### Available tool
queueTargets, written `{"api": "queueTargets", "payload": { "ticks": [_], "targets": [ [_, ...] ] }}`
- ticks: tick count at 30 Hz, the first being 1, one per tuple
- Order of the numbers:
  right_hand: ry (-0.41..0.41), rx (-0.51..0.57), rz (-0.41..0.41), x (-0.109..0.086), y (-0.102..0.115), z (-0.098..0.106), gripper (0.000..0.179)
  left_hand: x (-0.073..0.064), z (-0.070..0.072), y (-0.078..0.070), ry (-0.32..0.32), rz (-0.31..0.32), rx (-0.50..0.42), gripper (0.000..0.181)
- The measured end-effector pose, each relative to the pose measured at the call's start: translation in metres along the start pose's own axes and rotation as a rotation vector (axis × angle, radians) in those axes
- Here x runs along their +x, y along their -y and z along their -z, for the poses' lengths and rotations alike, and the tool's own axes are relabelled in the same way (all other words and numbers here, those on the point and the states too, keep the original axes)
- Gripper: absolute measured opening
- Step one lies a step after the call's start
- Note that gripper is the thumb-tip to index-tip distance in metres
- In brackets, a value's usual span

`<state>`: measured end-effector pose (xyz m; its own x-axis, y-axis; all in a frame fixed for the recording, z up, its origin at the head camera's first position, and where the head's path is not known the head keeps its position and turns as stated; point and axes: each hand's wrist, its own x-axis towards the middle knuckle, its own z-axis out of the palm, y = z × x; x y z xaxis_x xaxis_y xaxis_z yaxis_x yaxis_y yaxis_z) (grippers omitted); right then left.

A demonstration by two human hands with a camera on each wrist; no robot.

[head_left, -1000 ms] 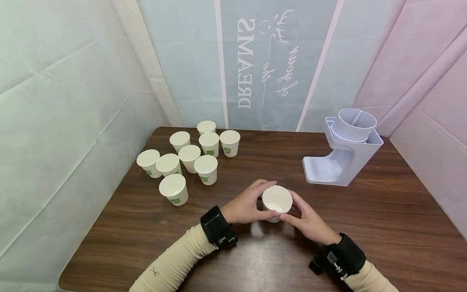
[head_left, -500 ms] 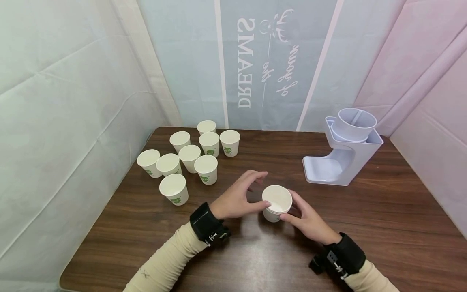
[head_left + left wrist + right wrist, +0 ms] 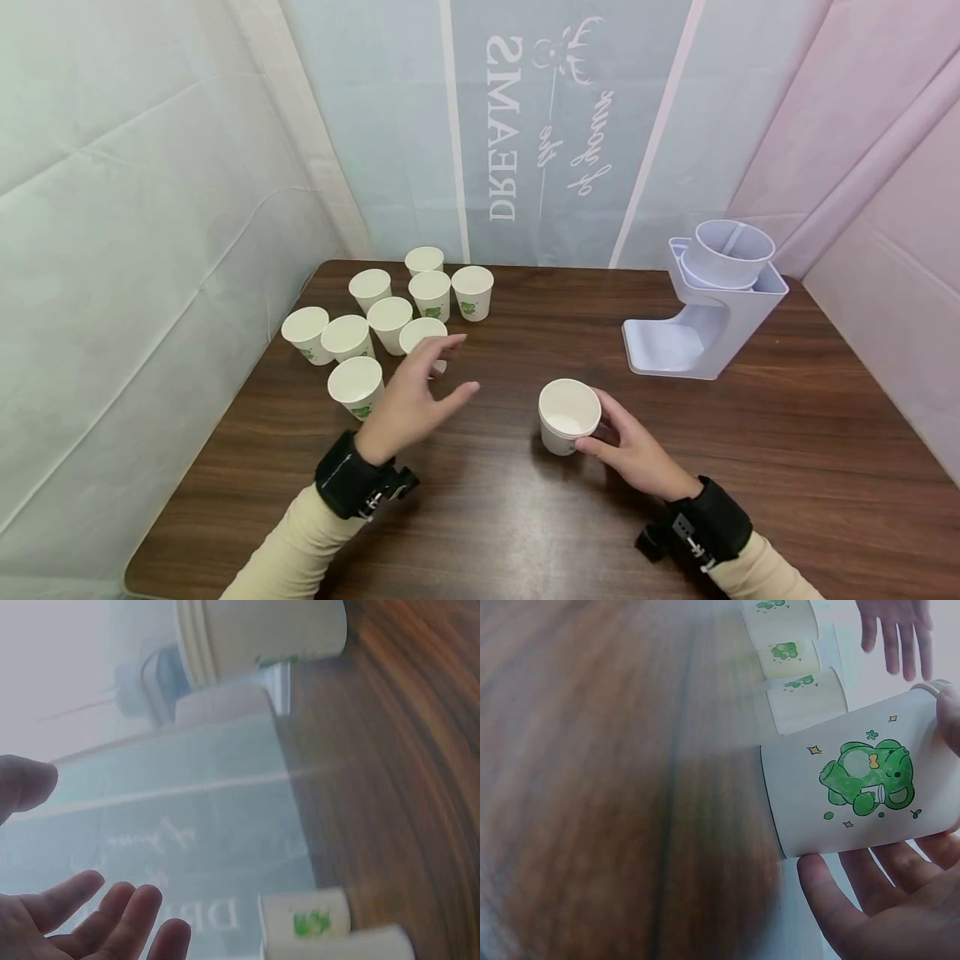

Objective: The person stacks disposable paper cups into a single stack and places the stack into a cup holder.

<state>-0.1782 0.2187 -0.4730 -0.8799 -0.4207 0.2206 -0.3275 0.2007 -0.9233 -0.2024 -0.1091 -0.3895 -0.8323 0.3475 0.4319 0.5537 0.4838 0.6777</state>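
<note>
White paper cups, nested with more than one rim showing, form a short stack [image 3: 559, 435] upright on the table. My right hand [image 3: 637, 457] holds the stack from its right side, thumb in front and fingers behind. A green bear print marks the outer cup [image 3: 862, 780] in the right wrist view. My left hand [image 3: 405, 407] is over the table at the left, thumb and fingers spread, with nothing in it. It partly covers one paper cup [image 3: 422, 330] in the head view and lies beside another paper cup [image 3: 356, 382]; contact cannot be told.
Several more upright paper cups [image 3: 390, 321] stand close together at the back left of the brown wooden table [image 3: 525, 533]. A pale stand [image 3: 708, 333] with a round cup-like top [image 3: 727, 258] is at the back right. Cloth walls surround the table.
My left hand has let go of the cup stack and moved left to the group of cups. My right hand still holds the stack in the same spot.
</note>
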Motion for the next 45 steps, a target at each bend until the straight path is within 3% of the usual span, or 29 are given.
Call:
{"api": "queueTargets", "payload": {
  "ticks": [5, 11, 22, 31, 35, 41, 45],
  "targets": [
    [-0.008, -0.012, 0.003, 0.0, 0.0, 0.0, 0.065, -0.013, 0.024, 0.004, -0.072, 0.012, 0.011, 0.059],
    [-0.002, -0.003, 0.009, 0.0, 0.0, 0.0, 0.065, -0.031, 0.045, 0.017, -0.191, 0.023, 0.094, 0.059],
    [-0.008, -0.007, 0.007, -0.001, 0.002, 0.001, 0.064, -0.06, 0.064, 0.047, -0.321, 0.079, 0.176, 0.065],
    [0.0, 0.001, 0.006, 0.0, 0.0, -0.001, 0.064, -0.071, 0.062, 0.073, -0.319, 0.282, 0.134, 0.08],
    [0.002, 0.005, -0.003, 0.0, 0.0, 0.0, 0.065, -0.073, 0.059, 0.083, -0.312, 0.341, 0.114, 0.083],
    [0.012, 0.009, -0.03, -0.002, 0.003, 0.002, 0.068, -0.071, 0.054, 0.093, -0.284, 0.373, 0.11, 0.079],
    [0.012, 0.012, -0.04, -0.003, 0.003, 0.002, 0.068, -0.07, 0.052, 0.095, -0.272, 0.359, 0.105, 0.075]
  ]
}}
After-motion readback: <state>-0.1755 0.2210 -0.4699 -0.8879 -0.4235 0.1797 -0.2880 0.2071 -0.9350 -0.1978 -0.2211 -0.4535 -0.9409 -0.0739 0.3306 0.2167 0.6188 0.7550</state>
